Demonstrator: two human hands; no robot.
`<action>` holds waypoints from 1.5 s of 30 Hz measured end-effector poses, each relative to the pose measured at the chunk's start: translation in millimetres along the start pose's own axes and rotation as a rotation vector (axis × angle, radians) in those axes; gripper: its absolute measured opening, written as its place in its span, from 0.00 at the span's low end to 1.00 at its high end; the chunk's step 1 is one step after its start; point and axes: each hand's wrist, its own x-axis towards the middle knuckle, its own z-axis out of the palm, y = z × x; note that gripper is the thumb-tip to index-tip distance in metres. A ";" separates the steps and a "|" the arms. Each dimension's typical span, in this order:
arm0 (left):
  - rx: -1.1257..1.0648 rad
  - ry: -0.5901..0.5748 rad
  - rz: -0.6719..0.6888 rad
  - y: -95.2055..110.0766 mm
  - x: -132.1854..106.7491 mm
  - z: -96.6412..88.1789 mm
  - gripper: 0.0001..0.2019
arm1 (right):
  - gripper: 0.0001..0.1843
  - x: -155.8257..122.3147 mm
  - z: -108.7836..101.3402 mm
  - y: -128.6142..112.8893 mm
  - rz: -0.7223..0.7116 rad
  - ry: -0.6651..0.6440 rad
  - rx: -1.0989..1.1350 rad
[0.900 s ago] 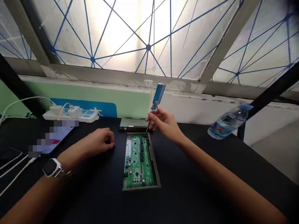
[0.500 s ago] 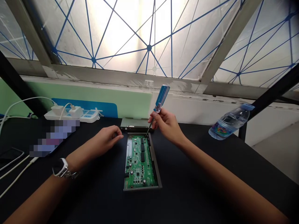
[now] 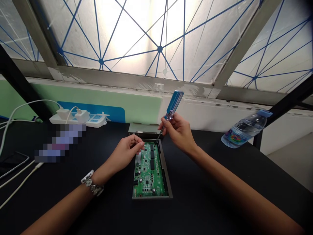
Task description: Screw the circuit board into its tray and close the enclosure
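Observation:
A green circuit board (image 3: 146,176) lies in a shallow grey metal casing (image 3: 170,192) on the black table. My right hand (image 3: 179,132) is closed round the lower part of a screwdriver (image 3: 175,102) with a clear blue handle. Its dark shaft slants down and left, and the tip meets the board's far right corner. Over the far left edge of the casing is my left hand (image 3: 128,151), its fingers curled and the thumb close against them. Whatever those fingertips hold, if anything, cannot be made out.
A grey metal plate (image 3: 143,128) lies behind the casing near the wall. A water bottle (image 3: 245,129) leans against a black post at the right. At the left are a white power strip (image 3: 97,120) with plugs, several white cables and a blurred-out device (image 3: 60,143).
My left hand has moved right, from beside the casing to over its far left edge. My right hand keeps the screwdriver at the same corner. The view has shifted slightly.

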 end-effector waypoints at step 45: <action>-0.656 0.047 -0.322 7.3 2.1 10.8 0.18 | 0.10 -6.0 21.4 -9.5 0.129 0.120 0.465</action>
